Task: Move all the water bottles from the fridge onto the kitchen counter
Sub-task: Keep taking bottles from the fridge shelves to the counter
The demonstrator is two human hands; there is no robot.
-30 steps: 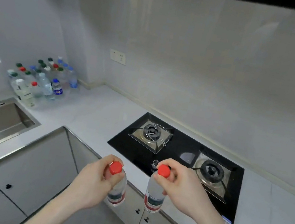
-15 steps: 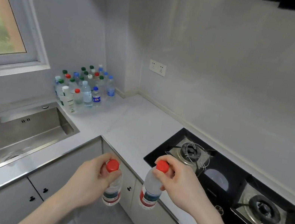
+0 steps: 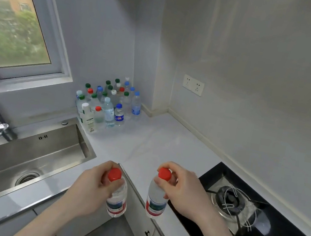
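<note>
Above counter edge (image 3: 144, 153) — hands grip two water-filled bottles (image 3: 117, 200).

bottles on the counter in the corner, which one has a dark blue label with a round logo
The short clear plastic bottle with a blue cap at the front right of the cluster; its neighbours carry pale or light blue labels, and it stands lower than most of them.

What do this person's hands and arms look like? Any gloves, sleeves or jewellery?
Both the left hand and the right hand are bare, with no gloves. No ring, watch or bracelet shows on either. Both forearms are uncovered down to the bottom edge of the picture, so no sleeve is visible. The fingernails look short and unpainted.
</note>
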